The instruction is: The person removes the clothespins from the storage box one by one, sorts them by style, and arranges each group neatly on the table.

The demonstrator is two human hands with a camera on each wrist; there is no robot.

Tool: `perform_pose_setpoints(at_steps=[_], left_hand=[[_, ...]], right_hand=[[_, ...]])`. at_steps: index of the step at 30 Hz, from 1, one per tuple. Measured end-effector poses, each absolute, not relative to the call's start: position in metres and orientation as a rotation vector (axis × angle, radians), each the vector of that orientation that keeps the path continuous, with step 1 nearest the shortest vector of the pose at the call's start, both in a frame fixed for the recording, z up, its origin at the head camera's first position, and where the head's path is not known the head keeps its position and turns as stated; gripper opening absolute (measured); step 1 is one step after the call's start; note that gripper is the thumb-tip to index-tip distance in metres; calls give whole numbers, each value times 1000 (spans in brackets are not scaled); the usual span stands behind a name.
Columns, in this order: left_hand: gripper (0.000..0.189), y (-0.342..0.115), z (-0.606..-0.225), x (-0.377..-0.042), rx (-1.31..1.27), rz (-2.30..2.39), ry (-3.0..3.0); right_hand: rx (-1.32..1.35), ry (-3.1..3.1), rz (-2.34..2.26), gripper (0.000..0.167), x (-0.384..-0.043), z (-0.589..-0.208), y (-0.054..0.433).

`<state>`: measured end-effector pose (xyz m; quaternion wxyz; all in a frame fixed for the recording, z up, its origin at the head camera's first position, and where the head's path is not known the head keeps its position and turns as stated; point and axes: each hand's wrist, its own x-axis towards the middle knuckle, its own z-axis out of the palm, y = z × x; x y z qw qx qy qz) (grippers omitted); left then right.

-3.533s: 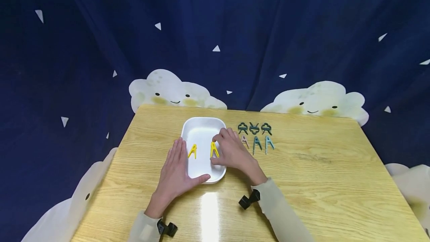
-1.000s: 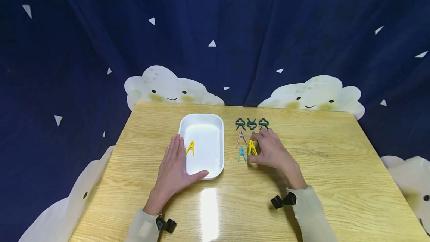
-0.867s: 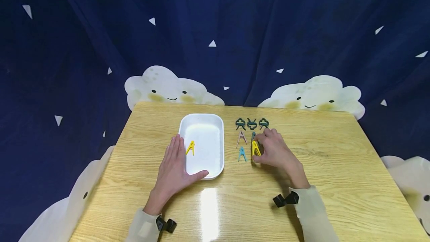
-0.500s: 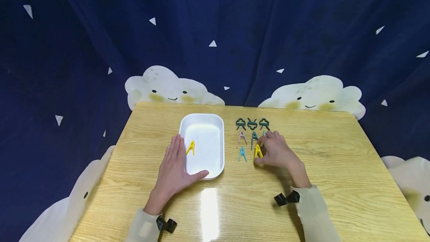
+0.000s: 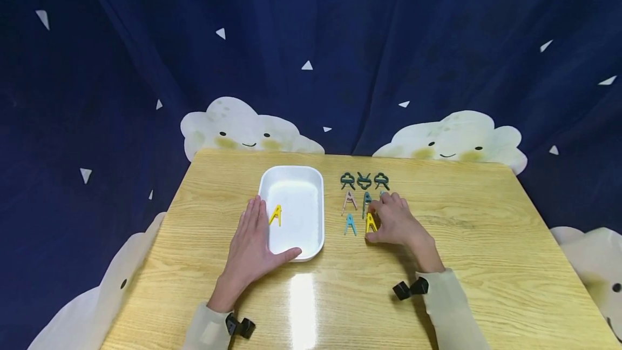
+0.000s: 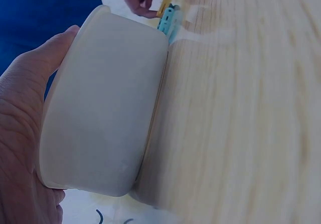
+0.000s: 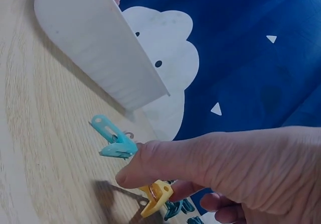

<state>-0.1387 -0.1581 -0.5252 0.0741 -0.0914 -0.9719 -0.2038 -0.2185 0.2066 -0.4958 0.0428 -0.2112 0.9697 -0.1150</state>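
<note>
My right hand (image 5: 396,220) pinches a yellow clothespin (image 5: 371,223) between thumb and fingers, right of a light blue clothespin (image 5: 350,224). Whether the yellow one touches the table, I cannot tell. Straight fingers of my left hand (image 5: 250,244) lie along the left side of a white tray (image 5: 318,242), its thumb stretched over the near rim. Inside that tray, at the left, lies another yellow clothespin (image 5: 275,215). Behind my right hand are a pink clothespin (image 5: 349,201), a teal clothespin (image 5: 366,203) and a light blue one, mostly hidden by the fingers.
Three dark green clips (image 5: 364,180) form a row farthest back on the wooden table (image 5: 476,242). A dark blue curtain (image 5: 272,42) with white clouds hangs behind the table's far edge.
My right hand has carried a yellow clothespin out of the tray to the right, then lowered it towards me beside the light blue one. My left hand has stayed at the tray.
</note>
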Motion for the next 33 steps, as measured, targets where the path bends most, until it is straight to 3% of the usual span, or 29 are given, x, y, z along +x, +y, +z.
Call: perform_pose_setpoints(at_steps=[33], left_hand=[[145, -157, -525, -138, -267, -624, -2909]], right_hand=[[-629, 2969, -375, 55, -218, -500, 209]])
